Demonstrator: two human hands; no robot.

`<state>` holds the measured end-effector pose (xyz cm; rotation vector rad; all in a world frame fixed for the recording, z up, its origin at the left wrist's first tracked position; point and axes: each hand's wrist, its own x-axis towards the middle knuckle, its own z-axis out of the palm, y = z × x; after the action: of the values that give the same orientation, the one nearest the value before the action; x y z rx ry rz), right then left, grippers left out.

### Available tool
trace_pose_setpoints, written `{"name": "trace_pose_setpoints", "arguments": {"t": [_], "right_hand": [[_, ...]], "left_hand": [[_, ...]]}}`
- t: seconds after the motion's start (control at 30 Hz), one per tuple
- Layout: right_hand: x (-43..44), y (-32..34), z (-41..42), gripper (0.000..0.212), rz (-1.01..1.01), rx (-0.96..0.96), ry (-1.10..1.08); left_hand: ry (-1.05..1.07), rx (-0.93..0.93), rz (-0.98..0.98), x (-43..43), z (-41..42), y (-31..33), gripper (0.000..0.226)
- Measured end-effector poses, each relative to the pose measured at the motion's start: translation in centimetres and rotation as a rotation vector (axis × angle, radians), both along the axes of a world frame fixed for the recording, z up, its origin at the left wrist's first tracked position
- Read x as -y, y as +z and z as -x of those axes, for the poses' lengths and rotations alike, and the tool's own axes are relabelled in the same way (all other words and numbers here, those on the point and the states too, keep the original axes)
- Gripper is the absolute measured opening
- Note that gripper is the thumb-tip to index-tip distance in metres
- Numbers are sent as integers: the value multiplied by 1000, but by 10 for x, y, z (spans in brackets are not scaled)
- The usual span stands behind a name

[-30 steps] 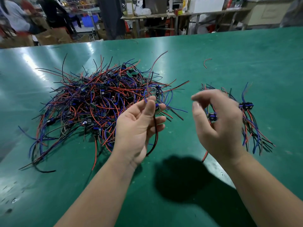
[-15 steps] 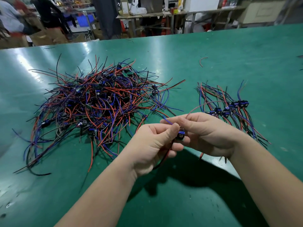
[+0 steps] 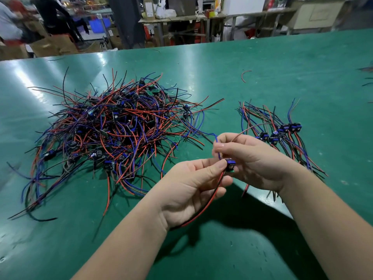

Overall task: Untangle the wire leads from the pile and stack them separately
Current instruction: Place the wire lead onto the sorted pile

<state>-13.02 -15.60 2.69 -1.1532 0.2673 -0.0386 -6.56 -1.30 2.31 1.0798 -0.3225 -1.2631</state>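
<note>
The wire lead (image 3: 230, 165) is a small blue and black part on a green board. A red and a black wire trail from it toward the near side, and a blue wire and a reddish one rise from its far side. It is held above the worktop (image 3: 282, 67), between the two hands at near centre. The left hand (image 3: 191, 186) pinches the part between thumb and forefinger, and the red and black wires run down across its palm. The right hand (image 3: 254, 160) curls its fingers round the part's right side and the blue wire. The tangled pile (image 3: 113, 126) of red, blue and black leads lies to the far left. The small stack (image 3: 278, 134) of sorted leads lies just right of the right hand, partly hidden by its wrist. A scrap of red wire (image 3: 245, 74) lies alone farther back.
</note>
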Motion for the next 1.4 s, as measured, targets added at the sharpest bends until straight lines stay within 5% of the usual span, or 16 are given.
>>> {"name": "trace_pose_setpoints", "arguments": {"t": [0.13,0.33,0.57,0.8,1.07,1.3,1.4], "right_hand": [[5,-3,-5,12,29,-57,-100],[15,-1,-2,14,-243,-1,-175],[15,-5,-4,19,-90,-34,-169],[13,-9,-6,10,71,-74,-166],[40,-5,-1,11,205,-95,-494],[46,-10,-2,10,174,-26,-674],[46,-9,-1,6,141,-8,-695]], "left_hand": [[69,9,-57,3,1,-4,24],[129,-96,40,6,8,-6,22],[178,-73,10,9,9,-8,40],[268,12,4,12,6,-15,12],[-23,210,-120,7,10,-17,10],[-44,228,-130,8,12,-18,7],[-34,219,-142,8,12,-16,28]]}}
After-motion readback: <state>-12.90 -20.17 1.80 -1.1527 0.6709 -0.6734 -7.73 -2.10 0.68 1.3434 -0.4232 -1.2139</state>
